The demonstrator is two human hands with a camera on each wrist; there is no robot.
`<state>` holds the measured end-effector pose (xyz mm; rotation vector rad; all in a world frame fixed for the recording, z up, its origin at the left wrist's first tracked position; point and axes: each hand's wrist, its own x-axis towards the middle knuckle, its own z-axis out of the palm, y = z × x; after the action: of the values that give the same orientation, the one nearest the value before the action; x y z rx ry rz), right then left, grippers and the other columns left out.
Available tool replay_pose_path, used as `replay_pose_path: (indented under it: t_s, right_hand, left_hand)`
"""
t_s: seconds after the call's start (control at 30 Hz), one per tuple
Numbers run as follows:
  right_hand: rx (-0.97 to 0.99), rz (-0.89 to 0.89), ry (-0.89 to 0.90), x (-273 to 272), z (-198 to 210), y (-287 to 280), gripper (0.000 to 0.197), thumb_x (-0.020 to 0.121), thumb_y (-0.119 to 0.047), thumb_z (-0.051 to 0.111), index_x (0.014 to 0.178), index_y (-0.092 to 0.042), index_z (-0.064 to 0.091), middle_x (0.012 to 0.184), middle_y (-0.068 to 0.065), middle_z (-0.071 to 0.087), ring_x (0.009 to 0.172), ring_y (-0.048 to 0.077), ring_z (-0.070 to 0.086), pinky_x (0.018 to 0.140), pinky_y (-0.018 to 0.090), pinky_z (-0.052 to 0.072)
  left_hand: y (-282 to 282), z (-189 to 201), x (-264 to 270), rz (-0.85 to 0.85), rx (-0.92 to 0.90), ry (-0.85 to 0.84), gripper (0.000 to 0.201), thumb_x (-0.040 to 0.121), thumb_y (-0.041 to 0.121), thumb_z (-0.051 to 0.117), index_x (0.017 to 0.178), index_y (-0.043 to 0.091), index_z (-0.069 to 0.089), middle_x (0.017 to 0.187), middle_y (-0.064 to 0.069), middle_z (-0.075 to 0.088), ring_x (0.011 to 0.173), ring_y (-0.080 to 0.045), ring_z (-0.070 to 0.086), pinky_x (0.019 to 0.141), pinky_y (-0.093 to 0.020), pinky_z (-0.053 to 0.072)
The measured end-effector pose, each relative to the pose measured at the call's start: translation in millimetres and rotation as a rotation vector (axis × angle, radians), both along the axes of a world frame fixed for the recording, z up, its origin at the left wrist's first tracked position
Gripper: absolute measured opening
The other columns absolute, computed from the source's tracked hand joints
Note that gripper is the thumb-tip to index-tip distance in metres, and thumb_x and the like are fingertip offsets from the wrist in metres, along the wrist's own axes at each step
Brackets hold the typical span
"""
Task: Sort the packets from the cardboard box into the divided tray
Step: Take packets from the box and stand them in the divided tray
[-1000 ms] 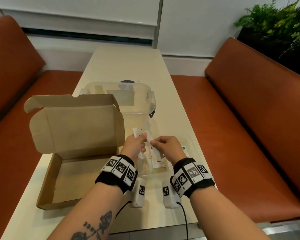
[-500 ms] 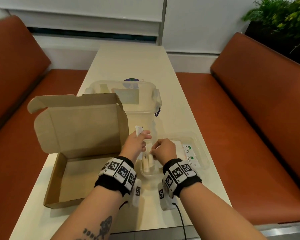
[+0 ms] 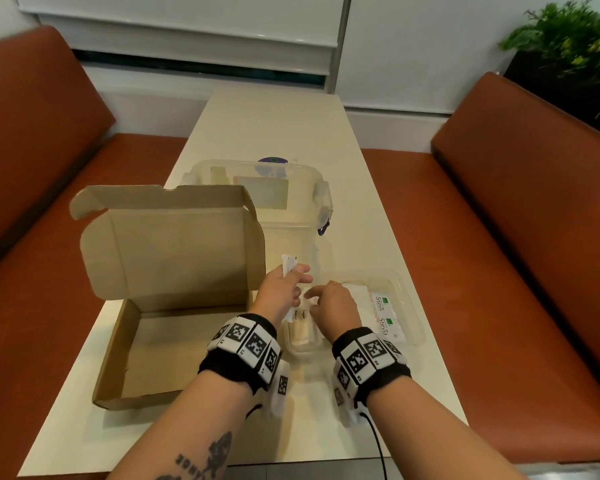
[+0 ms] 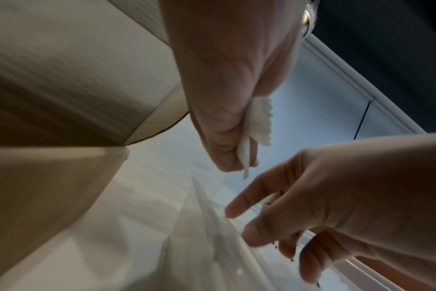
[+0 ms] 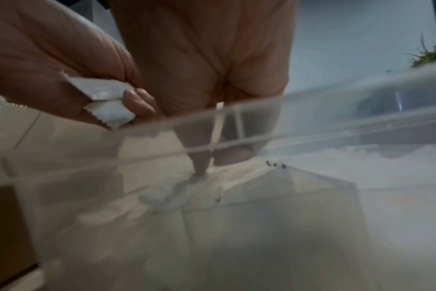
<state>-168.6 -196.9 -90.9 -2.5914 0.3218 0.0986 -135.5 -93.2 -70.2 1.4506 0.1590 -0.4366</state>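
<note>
The open cardboard box [image 3: 174, 341] lies at the left of the table, and its floor shows no packets. Right of it sits the clear divided tray [image 3: 411, 308] with Stevia packets [image 3: 383, 313] and Sugar packets [image 3: 300, 317] in separate sections. My left hand [image 3: 297, 275] hovers at the tray's left end and grips a few white packets [image 3: 289, 265], which also show in the left wrist view [image 4: 258, 122]. My right hand [image 3: 312, 294] reaches down into the tray with straight fingers. A fingertip [image 5: 199, 169] touches a white packet [image 5: 167, 195] lying there.
A clear lidded plastic container [image 3: 274, 199] stands behind the box and tray. The box's raised lid [image 3: 167, 244] stands just left of my left hand. Orange benches [image 3: 499, 271] flank the narrow table, and a plant [image 3: 575, 39] is at the far right.
My right hand let go of the packet both hands held and dropped down into the tray. My left hand stayed up, still gripping its packets.
</note>
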Motion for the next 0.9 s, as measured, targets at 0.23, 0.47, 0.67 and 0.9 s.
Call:
replay_pose_path:
  t_s: [0.23, 0.47, 0.67, 0.9]
  right_hand:
    - [-0.065, 0.046, 0.022, -1, -1, -2, 0.026, 0.090, -0.016, 0.055, 0.113, -0.020, 0.068, 0.117, 0.006, 0.058, 0.109, 0.021, 0.057, 0.088, 0.029, 0.043]
    - [0.352, -0.162, -0.298, -4, 21, -20, 0.020, 0.090, -0.018, 0.059, 0.107, -0.021, 0.068, 0.082, -0.006, 0.062, 0.070, 0.005, 0.053, 0.069, 0.012, 0.042]
    - [0.623, -0.073, -0.220, -13, 37, -41, 0.020, 0.089, -0.006, 0.057, 0.102, -0.012, 0.072, 0.093, 0.000, 0.067, 0.053, -0.007, 0.060, 0.053, 0.003, 0.042]
    - [0.624, -0.184, -0.243, -20, 35, -68, 0.007, 0.084, -0.006, 0.066, 0.079, -0.010, 0.065, 0.075, 0.005, 0.066, 0.068, 0.017, 0.064, 0.059, 0.019, 0.054]
  left_hand:
    - [0, -5, -1, -0.014, -0.069, 0.070, 0.030, 0.101, 0.030, 0.043, 0.108, 0.006, 0.060, 0.095, -0.006, 0.063, 0.052, -0.008, 0.036, 0.048, -0.019, 0.034]
    - [3, -9, -2, -0.050, -0.168, 0.179, 0.026, 0.093, 0.034, 0.056, 0.105, 0.012, 0.061, 0.100, -0.007, 0.060, 0.050, -0.010, 0.039, 0.050, -0.021, 0.034]
    - [-12, -6, -16, -0.250, -0.242, 0.176, 0.023, 0.091, 0.008, 0.060, 0.112, -0.002, 0.060, 0.091, -0.014, 0.069, 0.056, -0.010, 0.061, 0.049, -0.017, 0.049]
    - [-32, -5, -20, -0.292, -0.150, 0.132, 0.027, 0.090, 0.020, 0.064, 0.111, 0.003, 0.063, 0.099, -0.019, 0.071, 0.048, -0.010, 0.054, 0.046, -0.018, 0.046]
